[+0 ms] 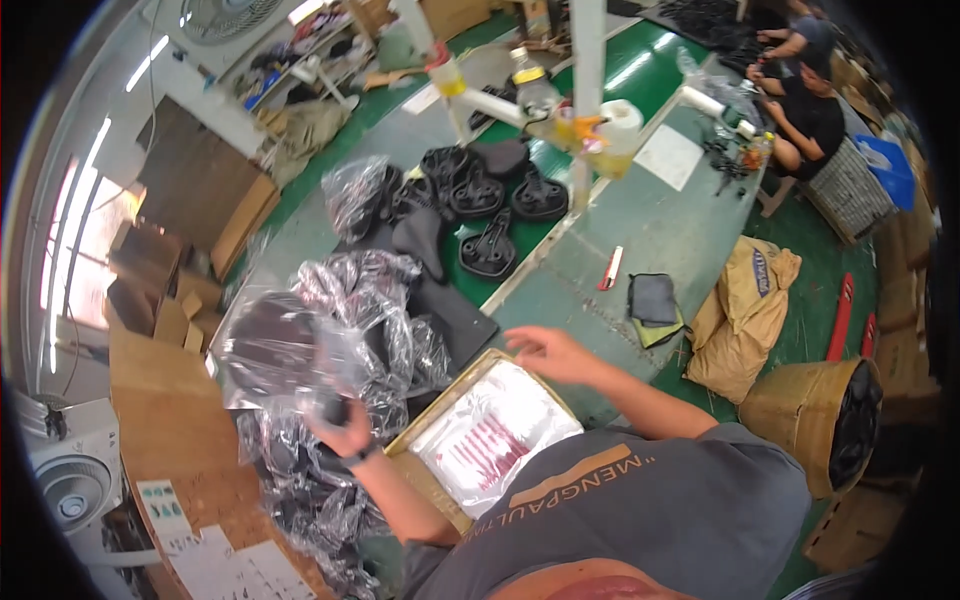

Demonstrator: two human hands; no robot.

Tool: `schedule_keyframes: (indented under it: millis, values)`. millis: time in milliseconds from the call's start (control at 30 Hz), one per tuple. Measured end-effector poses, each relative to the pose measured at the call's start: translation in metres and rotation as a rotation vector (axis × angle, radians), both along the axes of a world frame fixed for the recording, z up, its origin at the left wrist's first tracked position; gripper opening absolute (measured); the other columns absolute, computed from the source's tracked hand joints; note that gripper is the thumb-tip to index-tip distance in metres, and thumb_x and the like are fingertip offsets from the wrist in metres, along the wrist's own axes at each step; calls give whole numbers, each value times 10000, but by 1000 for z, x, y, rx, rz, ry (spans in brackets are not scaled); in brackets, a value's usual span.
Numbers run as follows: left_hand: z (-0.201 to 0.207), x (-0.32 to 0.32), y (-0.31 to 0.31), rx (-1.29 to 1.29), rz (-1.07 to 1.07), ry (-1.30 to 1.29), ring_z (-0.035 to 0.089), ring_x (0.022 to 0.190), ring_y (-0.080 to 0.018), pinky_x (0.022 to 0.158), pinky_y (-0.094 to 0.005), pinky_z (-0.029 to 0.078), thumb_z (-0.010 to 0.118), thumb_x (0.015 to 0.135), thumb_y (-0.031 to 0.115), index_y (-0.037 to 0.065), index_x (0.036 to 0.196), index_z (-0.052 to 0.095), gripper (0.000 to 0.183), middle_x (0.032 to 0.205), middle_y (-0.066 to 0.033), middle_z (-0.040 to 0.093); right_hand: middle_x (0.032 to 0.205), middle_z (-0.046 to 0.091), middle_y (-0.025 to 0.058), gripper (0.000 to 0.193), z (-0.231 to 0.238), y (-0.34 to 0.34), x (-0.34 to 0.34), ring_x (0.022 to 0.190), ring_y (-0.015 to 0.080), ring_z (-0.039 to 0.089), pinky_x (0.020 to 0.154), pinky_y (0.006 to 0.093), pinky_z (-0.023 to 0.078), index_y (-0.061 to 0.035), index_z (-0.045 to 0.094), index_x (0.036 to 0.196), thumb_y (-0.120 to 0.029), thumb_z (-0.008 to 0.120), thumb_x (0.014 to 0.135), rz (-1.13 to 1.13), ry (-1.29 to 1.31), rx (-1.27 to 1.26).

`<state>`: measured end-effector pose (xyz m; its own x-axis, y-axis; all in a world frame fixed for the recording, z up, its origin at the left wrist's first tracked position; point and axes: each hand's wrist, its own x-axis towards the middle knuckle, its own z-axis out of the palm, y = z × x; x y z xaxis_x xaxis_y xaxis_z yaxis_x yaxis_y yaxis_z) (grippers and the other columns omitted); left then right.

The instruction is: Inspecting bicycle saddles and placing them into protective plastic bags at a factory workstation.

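Observation:
My left hand (345, 432) is closed round the dark narrow end of a bicycle saddle (272, 345) in a clear plastic bag. That saddle is held tilted above a heap of other bagged saddles (365, 290). My right hand (548, 353) holds nothing; its fingers are apart, just beyond the far corner of an open cardboard box (410, 425). Inside the box, close to my body, lies a stack of clear plastic bags (480, 440) with red print. Several unwrapped black saddles (487, 248) rest on the bench beyond the heap, some showing their undersides.
A red utility knife (610, 268) and a dark folded cloth (654, 300) lie on the green bench at right. A tan sack (742, 310) and a brown bin (810, 415) stand beyond its right edge. A white post (589, 90) rises ahead. Co-workers (815, 115) sit far right.

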<state>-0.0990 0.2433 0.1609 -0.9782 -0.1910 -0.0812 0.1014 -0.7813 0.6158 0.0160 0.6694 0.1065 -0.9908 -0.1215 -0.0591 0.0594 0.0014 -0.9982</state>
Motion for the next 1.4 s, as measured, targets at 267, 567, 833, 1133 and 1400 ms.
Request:
schedule_keyframes:
  millis: [267, 567, 833, 1133, 1400]
  values:
    - [-84, -78, -332, -339, 551, -317, 676, 989, -154, 683, -255, 586, 637, 1026, 379, 94, 1335, 656, 421, 1326, -9, 689, 1212, 727, 210, 615, -164, 49, -150, 1069, 366, 729, 946, 463, 579, -49, 601, 1428, -238, 804, 879, -98, -122, 512]
    - [-118, -35, -100, -823, 522, -529, 515, 1373, -321, 1112, -432, 492, 669, 1036, 180, -15, 1630, 216, 772, 1564, -216, 415, 1233, 699, 278, 687, -252, 34, -356, 1204, 451, 657, 1024, 474, 537, -41, 624, 1393, -425, 813, 856, -283, -282, 616]
    - [-109, 82, 110, -1594, 153, 35, 678, 854, -304, 736, -394, 540, 675, 975, 94, 3, 1050, 725, 128, 988, -160, 727, 824, 659, -15, 214, -226, 12, -228, 458, 70, 472, 395, 253, 351, -111, 688, 1053, -322, 672, 1022, -383, -379, -368]
    - [-266, 184, 204, -1929, -662, -4, 735, 806, -382, 703, -483, 565, 765, 931, 458, 121, 910, 748, 338, 860, -142, 765, 1199, 698, 93, 398, -192, 36, 109, 979, 258, 709, 784, 409, 595, -86, 593, 1319, -296, 704, 1000, -625, -850, -916]
    - [-307, 208, 214, -1904, -512, -15, 722, 899, -414, 755, -522, 558, 681, 969, 346, 113, 942, 769, 251, 950, -169, 761, 1344, 669, 255, 800, -225, 107, 214, 1192, 446, 666, 1012, 527, 551, -5, 530, 1453, -421, 837, 842, -577, -300, 877]
